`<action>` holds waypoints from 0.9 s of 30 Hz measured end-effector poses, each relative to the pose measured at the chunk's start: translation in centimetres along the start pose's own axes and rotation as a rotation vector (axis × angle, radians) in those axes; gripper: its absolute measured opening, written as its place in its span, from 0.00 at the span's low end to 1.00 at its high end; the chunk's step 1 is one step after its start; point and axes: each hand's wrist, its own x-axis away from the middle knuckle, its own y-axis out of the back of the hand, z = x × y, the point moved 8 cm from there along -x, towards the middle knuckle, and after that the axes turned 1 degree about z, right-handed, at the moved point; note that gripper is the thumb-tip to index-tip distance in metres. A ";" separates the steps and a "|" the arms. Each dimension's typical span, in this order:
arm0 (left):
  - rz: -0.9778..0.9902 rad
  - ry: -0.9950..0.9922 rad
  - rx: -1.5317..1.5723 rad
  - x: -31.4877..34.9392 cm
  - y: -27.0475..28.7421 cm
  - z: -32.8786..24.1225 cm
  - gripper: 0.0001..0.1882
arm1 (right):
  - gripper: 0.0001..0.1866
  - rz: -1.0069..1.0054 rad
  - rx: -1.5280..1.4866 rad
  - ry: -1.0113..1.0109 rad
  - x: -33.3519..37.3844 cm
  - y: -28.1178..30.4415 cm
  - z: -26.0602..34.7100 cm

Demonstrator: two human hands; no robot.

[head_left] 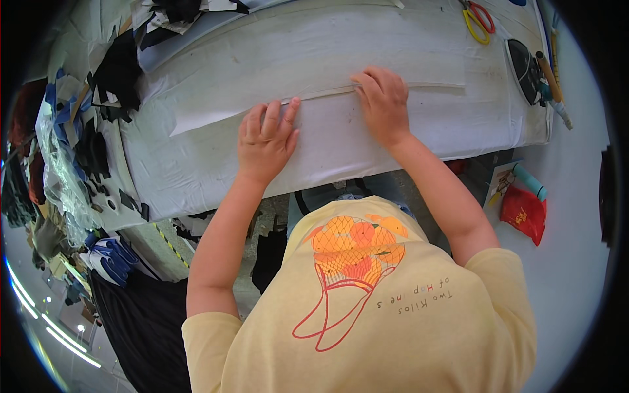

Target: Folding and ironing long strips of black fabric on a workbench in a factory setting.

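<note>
Pale strip (325, 92), long axis parallel to bench (327, 145) near edge; our left hand (267, 143): fingers apart; right hand (385, 108): bunched, clamping unclear.

We see a matt, wrinkled cloth table cover (327, 141); a smooth, matt strip (208, 118) mid-frame, paper or cloth, we cannot tell; glossy, crinkled plastic film (64, 170) at left.

Sheet (203, 120) — white; scissors handles (467, 19) — yellow, red.

Red-and-yellow scissors (468, 21) lie near an iron (522, 69), black fabric scraps (119, 72) far left.
</note>
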 end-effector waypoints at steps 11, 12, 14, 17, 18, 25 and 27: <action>-0.008 0.003 -0.009 -0.2 0.1 -0.1 0.29 | 0.25 0.154 0.046 0.176 3.6 1.0 0.1; -0.002 0.004 -0.006 -0.1 0.1 -0.1 0.29 | 0.25 0.152 0.046 0.175 3.7 1.1 0.4; 0.004 0.004 -0.006 -0.1 0.1 -0.1 0.29 | 0.27 0.176 0.084 0.182 3.9 0.8 0.8; 0.002 0.006 -0.012 0.1 -0.1 0.0 0.29 | 0.28 0.185 0.045 0.197 4.0 0.3 1.5; 0.005 0.009 -0.008 0.1 -0.2 0.0 0.29 | 0.28 0.185 0.044 0.199 4.0 0.1 1.8; -0.016 0.012 0.003 0.3 -0.2 0.2 0.28 | 0.25 0.171 0.004 0.206 3.8 0.0 1.7; -0.025 0.010 0.004 0.3 -0.2 0.3 0.28 | 0.24 0.162 -0.026 0.212 3.7 0.2 1.7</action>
